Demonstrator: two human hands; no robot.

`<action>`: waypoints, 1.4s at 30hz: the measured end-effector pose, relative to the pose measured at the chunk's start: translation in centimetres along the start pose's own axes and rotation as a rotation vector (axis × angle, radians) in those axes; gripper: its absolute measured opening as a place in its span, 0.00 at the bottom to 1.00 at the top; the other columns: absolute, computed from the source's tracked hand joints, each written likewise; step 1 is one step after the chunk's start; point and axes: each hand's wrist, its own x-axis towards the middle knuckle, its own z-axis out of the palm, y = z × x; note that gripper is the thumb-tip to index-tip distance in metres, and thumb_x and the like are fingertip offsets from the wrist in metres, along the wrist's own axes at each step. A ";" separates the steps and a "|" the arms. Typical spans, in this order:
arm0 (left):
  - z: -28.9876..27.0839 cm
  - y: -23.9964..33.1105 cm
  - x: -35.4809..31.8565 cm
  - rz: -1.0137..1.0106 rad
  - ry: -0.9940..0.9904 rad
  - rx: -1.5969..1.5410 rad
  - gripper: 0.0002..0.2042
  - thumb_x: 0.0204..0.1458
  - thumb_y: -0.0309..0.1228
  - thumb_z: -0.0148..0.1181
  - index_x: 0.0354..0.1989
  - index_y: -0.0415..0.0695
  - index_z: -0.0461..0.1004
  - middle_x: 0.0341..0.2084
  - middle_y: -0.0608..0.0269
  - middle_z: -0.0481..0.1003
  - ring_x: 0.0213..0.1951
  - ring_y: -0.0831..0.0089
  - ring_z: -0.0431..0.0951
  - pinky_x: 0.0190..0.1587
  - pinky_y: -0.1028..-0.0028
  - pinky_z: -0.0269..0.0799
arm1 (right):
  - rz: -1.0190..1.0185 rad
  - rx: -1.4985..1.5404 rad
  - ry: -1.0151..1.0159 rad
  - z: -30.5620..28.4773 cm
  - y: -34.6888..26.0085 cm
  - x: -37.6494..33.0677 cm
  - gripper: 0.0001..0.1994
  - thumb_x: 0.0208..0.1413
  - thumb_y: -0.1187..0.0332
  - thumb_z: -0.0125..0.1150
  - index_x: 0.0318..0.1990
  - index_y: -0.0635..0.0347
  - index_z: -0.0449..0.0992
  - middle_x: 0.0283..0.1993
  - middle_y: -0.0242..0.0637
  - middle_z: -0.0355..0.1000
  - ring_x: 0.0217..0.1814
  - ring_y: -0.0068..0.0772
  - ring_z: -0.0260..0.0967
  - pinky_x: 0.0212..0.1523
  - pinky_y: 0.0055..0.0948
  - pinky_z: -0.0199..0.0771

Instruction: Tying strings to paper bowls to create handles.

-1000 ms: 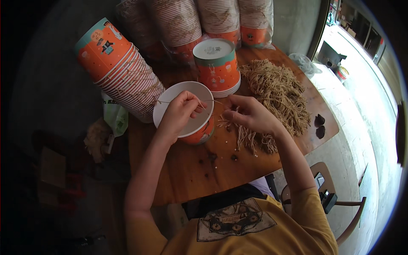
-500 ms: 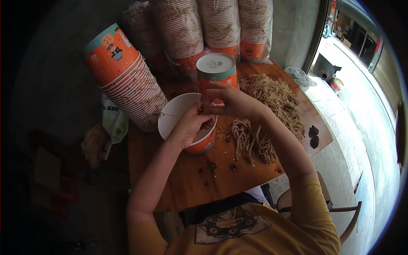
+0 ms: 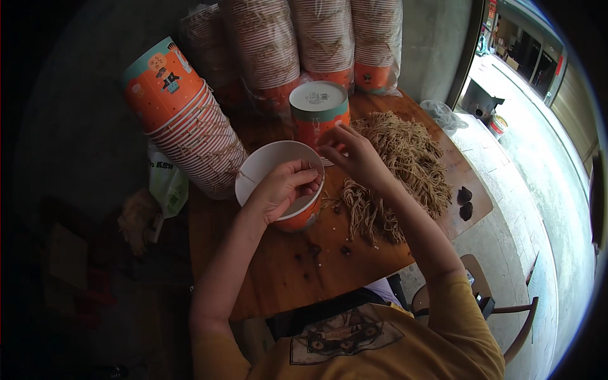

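Observation:
A white-lined orange paper bucket [image 3: 258, 166] stands upright on the wooden table, with a thin twine cord [image 3: 247, 177] at its left rim. My left hand [image 3: 288, 187] reaches over its mouth. Its fingers are curled closed by the inside of the right rim, where a bit of twine shows at the fingertips. Just beyond that rim, my right hand [image 3: 354, 155] is raised with bent fingers, thumb and forefinger close together; whatever they pinch is too small to make out. Behind it an orange and green bucket [image 3: 310, 120] stands upside down.
A heap of tan twine cords [image 3: 408, 158] covers the table's right side. A leaning stack of nested buckets [image 3: 196, 133] rises at left, and plastic-wrapped bucket stacks [image 3: 263, 44] stand at the back. Two small dark pieces [image 3: 465, 202] lie by the right table edge [image 3: 484, 212].
My right hand has moved away from my left, to the right and slightly down. My left hand stays at the rim, its fingers now more in view. The whole view has shifted slightly.

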 end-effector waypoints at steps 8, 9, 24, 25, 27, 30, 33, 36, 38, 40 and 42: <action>-0.1 -0.1 0.5 -0.005 -0.001 0.009 0.07 0.57 0.26 0.52 0.43 0.41 0.70 0.33 0.69 0.72 0.33 0.83 0.70 0.38 0.84 0.65 | 0.202 0.015 -0.035 0.5 -1.2 -3.4 0.12 0.55 0.63 0.60 0.35 0.64 0.72 0.29 0.42 0.71 0.30 0.36 0.72 0.33 0.31 0.71; 0.0 -0.1 0.5 -0.021 0.013 0.018 0.07 0.57 0.26 0.52 0.43 0.41 0.70 0.33 0.68 0.72 0.33 0.83 0.70 0.37 0.83 0.66 | 0.306 0.076 -0.030 0.6 -1.2 -3.5 0.13 0.55 0.62 0.60 0.34 0.65 0.72 0.27 0.40 0.71 0.29 0.30 0.70 0.32 0.30 0.70; 0.5 1.0 0.0 -0.199 0.040 -0.155 0.06 0.55 0.24 0.52 0.41 0.42 0.69 0.35 0.65 0.73 0.36 0.77 0.73 0.39 0.77 0.70 | -0.013 -0.156 0.153 2.7 -3.4 -5.1 0.05 0.50 0.72 0.60 0.35 0.60 0.73 0.29 0.36 0.68 0.28 0.38 0.71 0.29 0.33 0.73; 0.4 0.9 0.0 -0.174 0.035 -0.147 0.06 0.54 0.23 0.53 0.40 0.43 0.69 0.36 0.64 0.73 0.36 0.76 0.73 0.39 0.76 0.71 | -0.015 -0.153 0.150 2.2 -3.3 -5.0 0.05 0.50 0.72 0.60 0.35 0.60 0.73 0.29 0.36 0.68 0.28 0.38 0.71 0.29 0.33 0.73; 0.7 1.1 0.1 -0.155 0.060 -0.098 0.07 0.54 0.23 0.53 0.40 0.42 0.68 0.36 0.64 0.72 0.37 0.75 0.73 0.40 0.76 0.71 | -0.013 -0.067 0.091 0.9 -3.2 -4.5 0.05 0.51 0.73 0.58 0.36 0.59 0.73 0.29 0.38 0.68 0.28 0.38 0.71 0.31 0.32 0.73; 0.7 1.0 0.1 -0.107 0.069 -0.017 0.08 0.52 0.21 0.54 0.41 0.42 0.68 0.36 0.63 0.72 0.37 0.75 0.73 0.41 0.76 0.71 | -0.042 -0.100 0.048 -0.3 -2.9 -3.1 0.11 0.46 0.77 0.58 0.39 0.56 0.74 0.35 0.37 0.67 0.37 0.39 0.69 0.38 0.35 0.73; 1.2 1.4 -0.2 -0.067 0.062 0.047 0.11 0.51 0.20 0.55 0.43 0.41 0.66 0.36 0.63 0.71 0.38 0.75 0.73 0.42 0.76 0.71 | -0.204 -0.259 -0.042 -1.1 -2.3 -2.0 0.18 0.42 0.78 0.59 0.44 0.52 0.73 0.40 0.33 0.67 0.46 0.38 0.66 0.43 0.35 0.72; 1.7 1.5 -0.3 -0.041 0.088 0.090 0.14 0.50 0.19 0.55 0.46 0.41 0.64 0.38 0.63 0.70 0.39 0.75 0.73 0.42 0.76 0.71 | -0.347 -0.346 -0.123 -1.2 -1.9 -1.3 0.19 0.42 0.76 0.61 0.45 0.51 0.73 0.42 0.30 0.67 0.47 0.39 0.64 0.45 0.34 0.73; 1.8 1.4 -0.4 -0.028 0.103 0.097 0.17 0.49 0.19 0.55 0.48 0.41 0.62 0.39 0.63 0.69 0.40 0.75 0.73 0.42 0.76 0.71 | -0.294 -0.412 -0.244 -1.4 -1.9 -1.0 0.16 0.44 0.78 0.61 0.43 0.52 0.75 0.51 0.32 0.68 0.52 0.42 0.63 0.52 0.36 0.69; 1.9 1.3 -0.6 -0.028 0.124 0.113 0.20 0.49 0.18 0.56 0.50 0.42 0.60 0.41 0.63 0.69 0.41 0.75 0.72 0.43 0.76 0.70 | -0.348 -0.413 -0.230 -1.7 -2.0 -0.6 0.15 0.44 0.76 0.61 0.42 0.52 0.75 0.49 0.32 0.67 0.52 0.42 0.62 0.50 0.36 0.71; 2.0 1.4 -0.8 -0.021 0.126 0.127 0.21 0.48 0.18 0.56 0.51 0.43 0.59 0.42 0.63 0.69 0.42 0.75 0.72 0.43 0.75 0.70 | -0.403 -0.418 -0.215 -1.9 -2.0 -0.5 0.15 0.44 0.74 0.62 0.42 0.52 0.74 0.48 0.31 0.66 0.51 0.41 0.61 0.48 0.36 0.72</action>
